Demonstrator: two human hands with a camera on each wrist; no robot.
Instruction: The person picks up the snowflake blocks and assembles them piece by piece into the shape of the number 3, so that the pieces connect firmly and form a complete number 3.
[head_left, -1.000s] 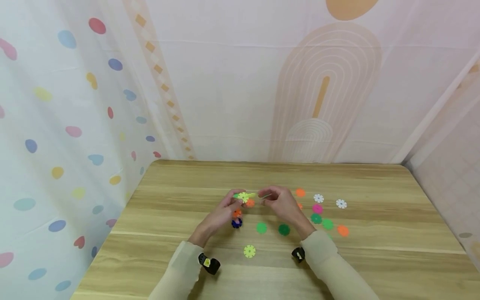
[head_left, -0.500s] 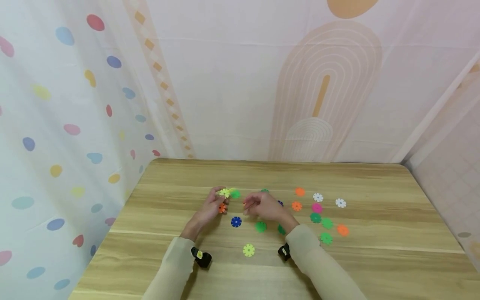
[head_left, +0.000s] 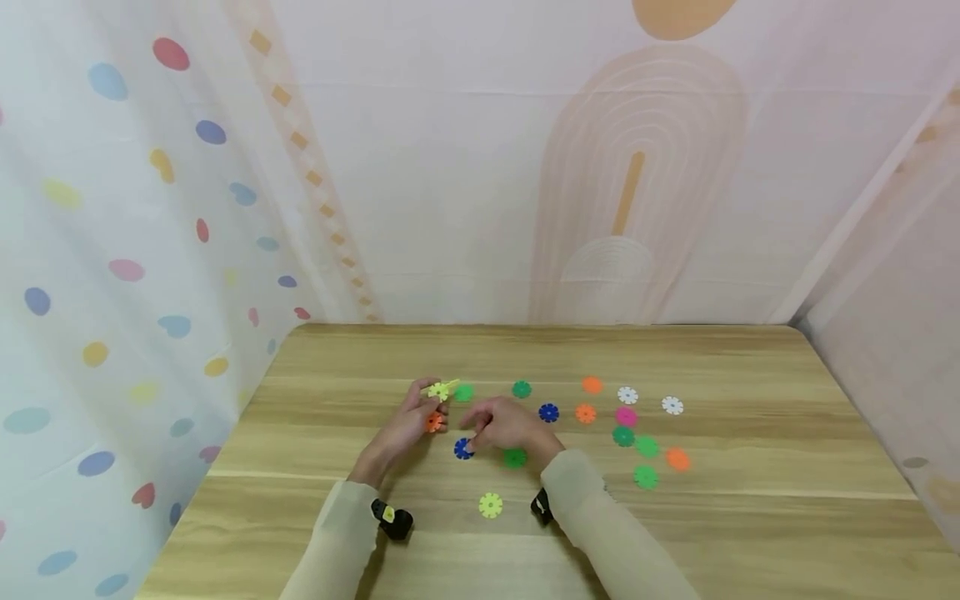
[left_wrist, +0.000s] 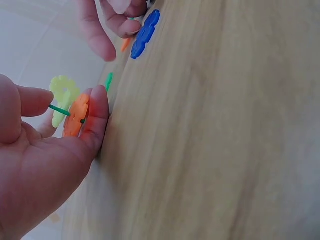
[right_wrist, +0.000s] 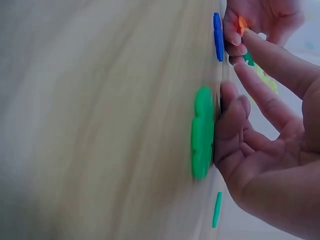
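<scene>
Your left hand point(head_left: 408, 421) pinches the joined yellow, green and orange discs point(left_wrist: 70, 107) just left of the blue disc point(head_left: 463, 448) on the bench point(head_left: 750, 517), while your right hand's point(head_left: 504, 423) relaxed fingers point(right_wrist: 260, 102) reach over it.

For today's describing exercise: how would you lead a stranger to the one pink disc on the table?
Start at the wooden table and look to the loose scatter of flower-shaped discs beyond the right hand. The pink disc lies flat just below a white disc and above a dark green disc. It is the only pink piece there.
</scene>
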